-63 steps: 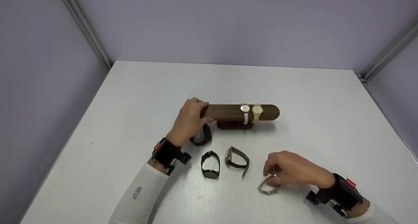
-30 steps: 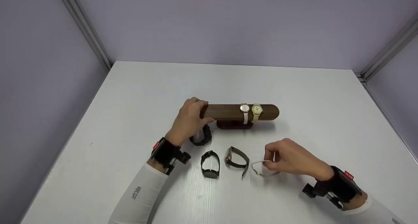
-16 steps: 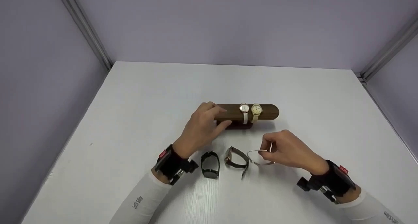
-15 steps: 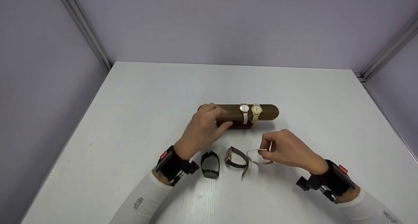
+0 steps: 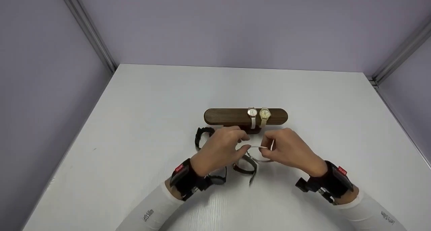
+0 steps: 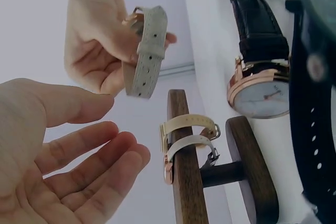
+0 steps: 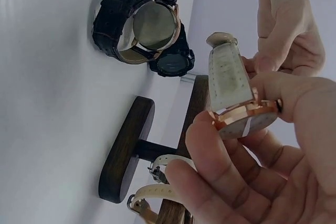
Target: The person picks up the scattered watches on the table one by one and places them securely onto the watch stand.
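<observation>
Holding a pale-strapped watch [image 5: 263, 149] just above the bench [image 5: 134, 130], the right hand [image 5: 288, 152] pinches it at the case, in front of a wooden stand [image 5: 229, 116]. In the head view the left hand [image 5: 220, 150] sits just left of it, fingertips nearly at the strap's free end, which points left toward that hand. Both hands hover close together; the left is the nearer one to the loose strap. Two watches [image 5: 258, 113] already hang on the stand's bar.

In the left wrist view, the left hand [image 6: 58, 161] lies wide, fingers relaxed, holding nothing. The strap [image 6: 146, 51] hangs from the right hand [image 6: 100, 30] beyond it, its long axis running roughly toward the left palm, apart from it.

In the right wrist view, the right hand's fingers [image 7: 220, 182] and thumb grip the watch case [image 7: 244, 119]; the strap extends away from the palm. A dark leather watch [image 7: 139, 24] lies on the bench behind.
</observation>
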